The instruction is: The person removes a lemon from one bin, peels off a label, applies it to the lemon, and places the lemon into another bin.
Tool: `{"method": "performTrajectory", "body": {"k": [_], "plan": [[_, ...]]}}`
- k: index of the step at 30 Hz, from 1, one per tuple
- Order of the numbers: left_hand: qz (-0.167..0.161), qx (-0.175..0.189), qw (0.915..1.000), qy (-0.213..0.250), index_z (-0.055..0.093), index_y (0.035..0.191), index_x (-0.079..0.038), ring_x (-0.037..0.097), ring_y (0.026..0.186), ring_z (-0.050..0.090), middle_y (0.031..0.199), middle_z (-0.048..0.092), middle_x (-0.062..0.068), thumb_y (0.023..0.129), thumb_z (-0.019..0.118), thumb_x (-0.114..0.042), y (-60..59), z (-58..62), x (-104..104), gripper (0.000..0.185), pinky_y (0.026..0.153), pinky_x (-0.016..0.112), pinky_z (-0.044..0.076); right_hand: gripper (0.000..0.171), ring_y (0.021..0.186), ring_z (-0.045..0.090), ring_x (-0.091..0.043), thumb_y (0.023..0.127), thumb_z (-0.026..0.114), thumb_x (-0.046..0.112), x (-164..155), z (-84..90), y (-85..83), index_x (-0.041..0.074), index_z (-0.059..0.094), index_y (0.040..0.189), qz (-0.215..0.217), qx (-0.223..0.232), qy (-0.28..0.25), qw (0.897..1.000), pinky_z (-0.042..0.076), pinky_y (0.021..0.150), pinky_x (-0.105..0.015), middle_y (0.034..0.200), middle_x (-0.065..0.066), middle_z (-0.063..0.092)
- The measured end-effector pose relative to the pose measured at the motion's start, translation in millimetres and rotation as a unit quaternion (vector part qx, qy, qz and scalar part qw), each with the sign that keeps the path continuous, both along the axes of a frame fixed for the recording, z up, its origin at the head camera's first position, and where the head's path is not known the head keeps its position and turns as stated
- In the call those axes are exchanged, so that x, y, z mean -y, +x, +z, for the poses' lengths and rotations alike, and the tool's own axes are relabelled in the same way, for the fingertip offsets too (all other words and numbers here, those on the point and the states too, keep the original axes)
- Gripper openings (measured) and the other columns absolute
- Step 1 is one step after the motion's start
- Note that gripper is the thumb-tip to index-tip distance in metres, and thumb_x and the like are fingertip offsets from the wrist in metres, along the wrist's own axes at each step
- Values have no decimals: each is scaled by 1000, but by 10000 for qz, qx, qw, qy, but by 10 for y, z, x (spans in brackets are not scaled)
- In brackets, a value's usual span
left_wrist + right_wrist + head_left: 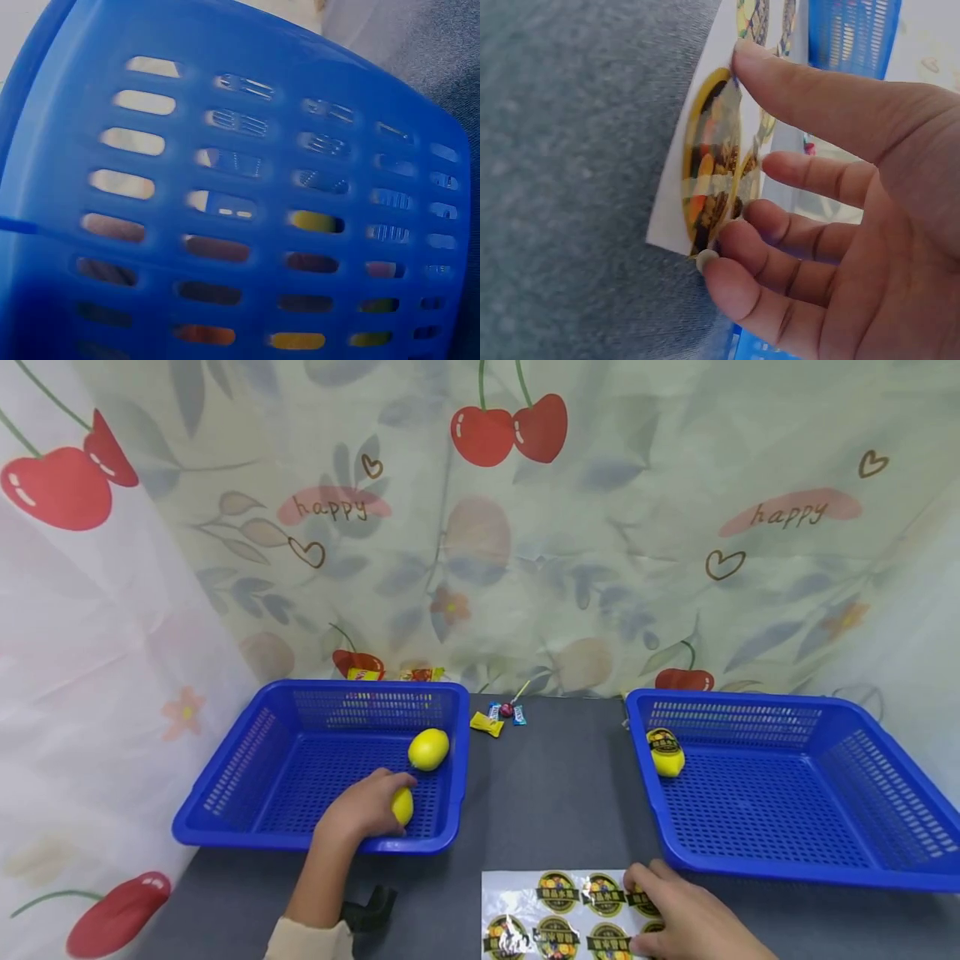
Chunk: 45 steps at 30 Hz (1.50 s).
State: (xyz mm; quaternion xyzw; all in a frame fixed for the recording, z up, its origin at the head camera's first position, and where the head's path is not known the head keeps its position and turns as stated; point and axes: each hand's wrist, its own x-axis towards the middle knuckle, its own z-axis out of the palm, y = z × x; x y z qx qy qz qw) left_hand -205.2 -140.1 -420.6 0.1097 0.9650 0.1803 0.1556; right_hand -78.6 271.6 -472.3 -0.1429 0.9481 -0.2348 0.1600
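Observation:
My left hand [367,810] reaches over the front rim of the left blue basket [352,842] and grips a lemon [402,807], its fingers partly covering it. A second lemon [429,750] lies just behind, against the right wall. In the left wrist view the basket's slotted side [247,172] hides most of the hand. On the sheet of round fruit stickers [517,883], my right hand [686,914] touches the right edge. Seen from the right wrist, its thumb and fingertips stand apart around one sticker [709,161], touching the sheet.
A right blue basket [795,870] holds a lemon [667,753] with a black label at its left wall. Between the baskets, at the back, lie a yellow wrapped candy [487,724] and a lollipop [507,708]. A printed curtain [525,543] hangs behind the dark table [547,793].

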Motion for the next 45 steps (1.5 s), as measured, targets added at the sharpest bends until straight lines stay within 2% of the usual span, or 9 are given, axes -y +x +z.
{"method": "performTrajectory", "body": {"k": [5, 11, 14, 18, 22, 27, 34, 39, 45], "plan": [[-113, -402, 9991, 78, 67, 129, -13, 25, 91, 55, 113, 59, 9, 73, 88, -15, 6, 51, -32, 60, 85, 49, 50, 50, 68, 45, -13, 72, 90, 34, -11, 33, -11, 25, 55, 107, -6, -9, 109, 9999, 39, 58, -34, 85, 3, 46], [-69, -1148, 9914, 630, 64, 134, -19, 26, 97, 56, 130, 56, 9, 73, 85, -19, 101, 206, -106, 64, 82, 47, 51, 50, 67, 44, -12, 71, 90, 33, -19, 40, -12, 25, 54, 105, -12, -52, 135, 9999, 38, 57, -34, 84, 2, 45], [-155, -1585, 9770, 1421, 60, 138, -21, 27, 107, 57, 140, 50, 8, 76, 84, -19, 176, 290, -217, 66, 87, 46, 53, 50, 67, 44, -12, 71, 91, 34, -18, 42, -22, 26, 53, 104, -11, -28, 106, 9999, 37, 57, -34, 83, 3, 46], [-481, -2030, 9434, 2578, 57, 142, -23, 28, 116, 56, 149, 43, 8, 80, 85, -20, 299, 359, -490, 68, 88, 41, 55, 50, 67, 45, -12, 70, 91, 34, -6, 63, -53, 25, 53, 102, -21, 206, 27, 9998, 38, 58, -35, 82, 4, 48], [-935, -1908, 9244, 3167, 54, 144, -25, 21, 111, 58, 150, 41, 8, 81, 84, -22, 455, 317, -850, 70, 82, 28, 54, 52, 69, 45, -13, 68, 92, 30, 42, 94, -94, 22, 51, 99, 132, 282, 69, 9995, 39, 59, -36, 82, 3, 49], [-1438, -1221, 9353, 2993, 52, 146, -27, 15, 105, 60, 151, 41, 8, 83, 82, -28, 541, 36, -1253, 70, 79, 22, 52, 57, 69, 45, -17, 62, 95, 22, 152, 134, -170, 17, 48, 93, 119, 399, 313, 9986, 40, 61, -39, 78, 0, 49], [-1305, -1164, 9626, 2070, 55, 143, -19, 20, 109, 61, 137, 56, 6, 78, 86, -35, 309, -468, -1520, 74, 87, 41, 49, 52, 65, 38, -16, 57, 94, 16, 198, 123, -203, 16, 47, 78, 103, 440, 464, 9979, 32, 58, -33, 74, -1, 45], [-1119, -1290, 9654, 1970, 44, 150, -13, 25, 116, 60, 143, 53, 8, 76, 88, -34, 289, -586, -1571, 89, 93, 46, 49, 51, 65, 37, -16, 58, 94, 16, 220, 141, -203, 15, 47, 77, 107, 447, 475, 9978, 31, 58, -32, 74, -1, 44], [-1214, -1535, 9604, 1984, 43, 150, -10, 29, 120, 56, 147, 50, 9, 80, 85, -35, 301, -649, -1603, 85, 98, 45, 47, 52, 65, 37, -16, 57, 95, 17, 227, 145, -183, 16, 47, 77, 128, 294, 519, 9981, 32, 58, -32, 74, 0, 43]]}}
